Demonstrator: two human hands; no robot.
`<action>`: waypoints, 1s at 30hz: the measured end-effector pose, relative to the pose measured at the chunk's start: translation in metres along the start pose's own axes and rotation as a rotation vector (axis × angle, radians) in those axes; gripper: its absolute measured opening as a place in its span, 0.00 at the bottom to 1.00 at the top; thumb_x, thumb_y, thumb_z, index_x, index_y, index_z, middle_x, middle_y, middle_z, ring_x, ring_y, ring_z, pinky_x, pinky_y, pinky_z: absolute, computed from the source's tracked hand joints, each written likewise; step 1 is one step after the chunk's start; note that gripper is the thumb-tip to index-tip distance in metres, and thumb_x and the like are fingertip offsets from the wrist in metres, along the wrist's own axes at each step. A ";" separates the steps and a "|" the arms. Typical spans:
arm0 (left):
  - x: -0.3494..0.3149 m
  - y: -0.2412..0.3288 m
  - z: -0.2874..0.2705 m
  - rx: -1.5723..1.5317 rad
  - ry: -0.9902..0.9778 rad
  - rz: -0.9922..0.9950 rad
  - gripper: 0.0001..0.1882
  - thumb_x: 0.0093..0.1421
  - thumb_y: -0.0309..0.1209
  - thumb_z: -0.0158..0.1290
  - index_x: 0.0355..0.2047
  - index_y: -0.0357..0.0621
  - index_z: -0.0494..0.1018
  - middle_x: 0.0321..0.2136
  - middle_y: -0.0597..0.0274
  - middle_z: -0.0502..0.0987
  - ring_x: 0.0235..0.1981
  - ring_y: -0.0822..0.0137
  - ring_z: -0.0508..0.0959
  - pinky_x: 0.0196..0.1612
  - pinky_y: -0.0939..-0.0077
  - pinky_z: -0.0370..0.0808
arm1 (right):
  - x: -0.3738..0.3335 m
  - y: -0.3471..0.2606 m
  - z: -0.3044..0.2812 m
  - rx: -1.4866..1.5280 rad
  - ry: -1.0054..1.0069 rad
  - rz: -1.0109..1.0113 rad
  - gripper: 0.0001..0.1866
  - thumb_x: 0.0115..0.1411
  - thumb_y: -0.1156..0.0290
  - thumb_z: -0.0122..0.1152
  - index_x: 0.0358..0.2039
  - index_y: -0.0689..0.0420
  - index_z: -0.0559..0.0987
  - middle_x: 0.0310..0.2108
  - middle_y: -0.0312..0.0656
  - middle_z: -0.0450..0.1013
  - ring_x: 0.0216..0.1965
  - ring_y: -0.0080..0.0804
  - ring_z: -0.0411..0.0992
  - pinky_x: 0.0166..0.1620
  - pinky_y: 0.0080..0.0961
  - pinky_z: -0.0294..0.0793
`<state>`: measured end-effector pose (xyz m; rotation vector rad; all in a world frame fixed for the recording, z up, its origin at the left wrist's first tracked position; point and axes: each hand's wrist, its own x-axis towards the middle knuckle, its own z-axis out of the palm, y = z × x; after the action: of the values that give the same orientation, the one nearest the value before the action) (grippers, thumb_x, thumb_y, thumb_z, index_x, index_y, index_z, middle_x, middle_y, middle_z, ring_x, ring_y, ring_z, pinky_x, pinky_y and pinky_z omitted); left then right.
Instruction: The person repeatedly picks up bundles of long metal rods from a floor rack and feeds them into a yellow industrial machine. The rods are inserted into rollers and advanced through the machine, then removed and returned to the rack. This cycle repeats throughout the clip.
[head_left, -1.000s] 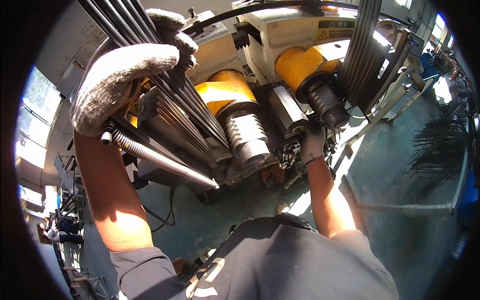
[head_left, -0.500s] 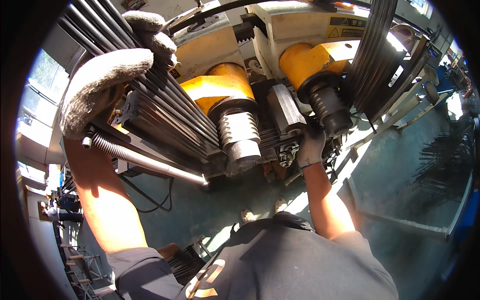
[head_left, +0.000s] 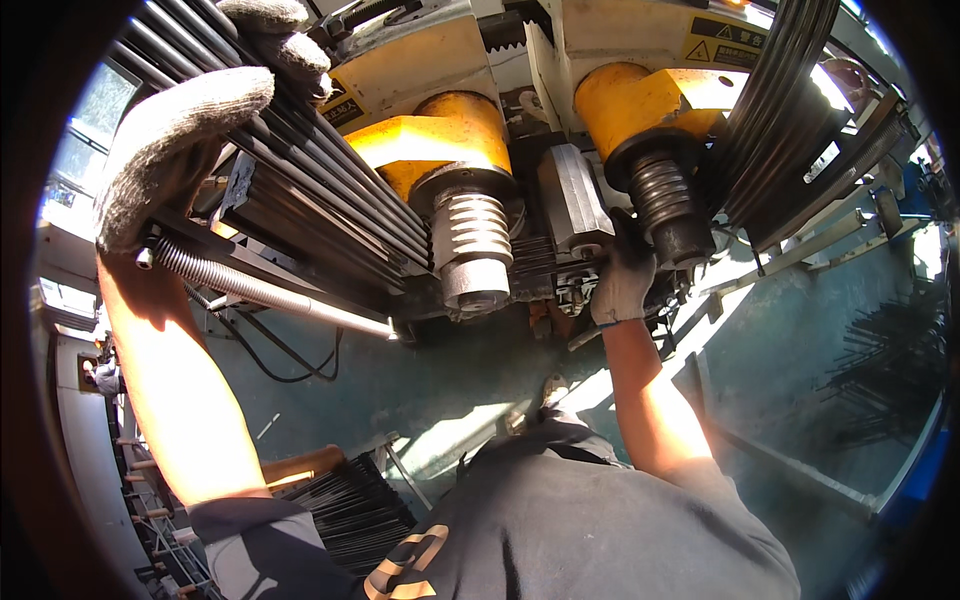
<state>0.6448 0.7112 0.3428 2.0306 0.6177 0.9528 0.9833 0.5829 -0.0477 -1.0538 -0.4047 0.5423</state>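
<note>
Green floor [head_left: 430,375] spreads across six o'clock, partly sunlit. At ten o'clock the gloved left hand [head_left: 180,130] has its fingers curled around a slanting bundle of dark rods [head_left: 350,185], which runs down toward the centre; a ribbed tube [head_left: 260,288] lies near its wrist at nine. Yellow holder [head_left: 430,145] at twelve, grey block [head_left: 577,200] at one. Gloved right hand [head_left: 625,285] reaches under the block at three; its fingers are hidden, so their grip cannot be told. More rods stand at two, in a second bundle [head_left: 785,75].
</note>
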 end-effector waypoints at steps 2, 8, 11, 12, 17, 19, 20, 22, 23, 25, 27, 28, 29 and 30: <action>0.022 0.005 0.000 -0.034 -0.170 0.007 0.23 0.74 0.38 0.61 0.62 0.35 0.82 0.60 0.44 0.85 0.62 0.53 0.86 0.70 0.57 0.79 | 0.001 -0.003 -0.003 -0.068 -0.013 -0.015 0.18 0.76 0.77 0.53 0.59 0.67 0.84 0.51 0.47 0.84 0.43 0.36 0.87 0.44 0.29 0.84; 0.035 0.032 -0.001 0.257 -0.174 -0.030 0.19 0.72 0.28 0.64 0.61 0.36 0.83 0.49 0.54 0.90 0.50 0.64 0.89 0.59 0.68 0.85 | -0.016 -0.025 -0.009 -0.690 -0.012 -0.454 0.17 0.68 0.83 0.60 0.55 0.63 0.87 0.51 0.51 0.84 0.52 0.44 0.84 0.54 0.34 0.82; -0.035 0.084 0.015 0.369 -0.007 0.037 0.22 0.72 0.29 0.64 0.63 0.31 0.79 0.47 0.51 0.88 0.47 0.63 0.88 0.57 0.67 0.85 | -0.058 -0.050 -0.002 -0.011 0.043 -0.044 0.18 0.70 0.71 0.70 0.56 0.65 0.85 0.54 0.44 0.83 0.53 0.35 0.80 0.60 0.34 0.77; -0.055 0.084 0.020 0.385 0.031 0.095 0.24 0.72 0.29 0.64 0.64 0.30 0.77 0.47 0.49 0.87 0.46 0.62 0.88 0.56 0.66 0.85 | -0.069 -0.056 -0.007 0.205 0.104 0.097 0.19 0.69 0.68 0.73 0.56 0.65 0.84 0.53 0.41 0.83 0.52 0.32 0.80 0.61 0.34 0.76; -0.167 0.071 0.034 0.242 0.058 0.266 0.42 0.71 0.45 0.65 0.72 0.25 0.65 0.48 0.46 0.82 0.49 0.57 0.81 0.60 0.59 0.77 | -0.143 -0.085 -0.091 0.205 0.282 -0.034 0.12 0.73 0.74 0.70 0.53 0.62 0.81 0.44 0.41 0.81 0.46 0.32 0.80 0.56 0.32 0.82; -0.226 0.074 0.022 0.135 0.036 0.240 0.45 0.71 0.49 0.65 0.72 0.25 0.63 0.45 0.53 0.77 0.46 0.61 0.76 0.58 0.62 0.72 | -0.172 -0.113 -0.147 0.297 0.178 0.058 0.09 0.74 0.76 0.68 0.51 0.62 0.81 0.41 0.43 0.82 0.41 0.35 0.82 0.51 0.42 0.88; -0.247 0.062 0.011 0.064 -0.012 0.230 0.45 0.71 0.50 0.65 0.72 0.26 0.62 0.43 0.57 0.74 0.44 0.63 0.73 0.57 0.64 0.70 | -0.182 -0.122 -0.186 0.218 0.231 0.034 0.07 0.77 0.74 0.65 0.51 0.61 0.80 0.42 0.42 0.81 0.41 0.35 0.83 0.50 0.42 0.88; -0.268 0.042 0.053 -0.226 0.030 0.198 0.38 0.72 0.46 0.64 0.68 0.30 0.62 0.40 0.64 0.65 0.41 0.66 0.67 0.54 0.66 0.67 | -0.206 -0.141 -0.293 -0.128 0.296 0.008 0.07 0.80 0.72 0.61 0.53 0.59 0.80 0.40 0.41 0.82 0.39 0.36 0.84 0.45 0.41 0.88; -0.283 0.035 0.093 -0.450 0.157 0.161 0.34 0.72 0.42 0.64 0.66 0.32 0.63 0.40 0.67 0.60 0.40 0.67 0.64 0.53 0.66 0.66 | -0.227 -0.157 -0.354 -0.339 0.351 -0.029 0.07 0.80 0.71 0.61 0.53 0.59 0.80 0.38 0.41 0.82 0.38 0.36 0.84 0.42 0.40 0.88; -0.308 -0.011 0.096 -1.086 0.103 -0.005 0.24 0.70 0.21 0.59 0.63 0.39 0.66 0.44 0.63 0.69 0.43 0.66 0.71 0.58 0.66 0.72 | -0.235 -0.232 -0.391 0.069 0.640 -0.173 0.07 0.77 0.70 0.68 0.47 0.60 0.80 0.30 0.37 0.80 0.29 0.31 0.80 0.36 0.32 0.83; -0.328 -0.026 0.187 -1.182 0.474 -0.395 0.23 0.67 0.23 0.62 0.62 0.39 0.74 0.43 0.59 0.81 0.48 0.61 0.84 0.61 0.60 0.83 | -0.264 -0.280 -0.479 -0.351 0.736 -0.175 0.07 0.78 0.69 0.69 0.46 0.58 0.81 0.31 0.36 0.81 0.28 0.29 0.79 0.34 0.30 0.81; -0.338 -0.036 0.241 -1.143 0.443 -0.618 0.18 0.66 0.22 0.59 0.56 0.36 0.77 0.44 0.56 0.83 0.49 0.60 0.84 0.62 0.57 0.83 | -0.277 -0.317 -0.506 -0.470 0.825 -0.216 0.08 0.77 0.68 0.70 0.46 0.59 0.82 0.31 0.36 0.81 0.29 0.28 0.79 0.35 0.30 0.81; -0.355 -0.047 0.292 -1.120 0.411 -0.671 0.17 0.65 0.24 0.57 0.53 0.34 0.79 0.44 0.52 0.83 0.48 0.55 0.84 0.63 0.52 0.82 | -0.283 -0.356 -0.525 -0.580 0.897 -0.257 0.09 0.76 0.68 0.70 0.46 0.59 0.82 0.32 0.36 0.81 0.29 0.27 0.79 0.36 0.30 0.80; -0.365 -0.056 0.323 -1.238 0.296 -0.766 0.17 0.63 0.27 0.56 0.51 0.34 0.79 0.43 0.49 0.83 0.48 0.50 0.83 0.65 0.47 0.80 | -0.289 -0.388 -0.534 -0.834 0.949 -0.395 0.10 0.76 0.67 0.71 0.47 0.60 0.82 0.33 0.37 0.82 0.31 0.28 0.80 0.39 0.32 0.81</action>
<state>0.6782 0.3455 0.0176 0.4887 0.6346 0.8117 1.1372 -0.1150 0.0474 -1.8243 0.0438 -0.5594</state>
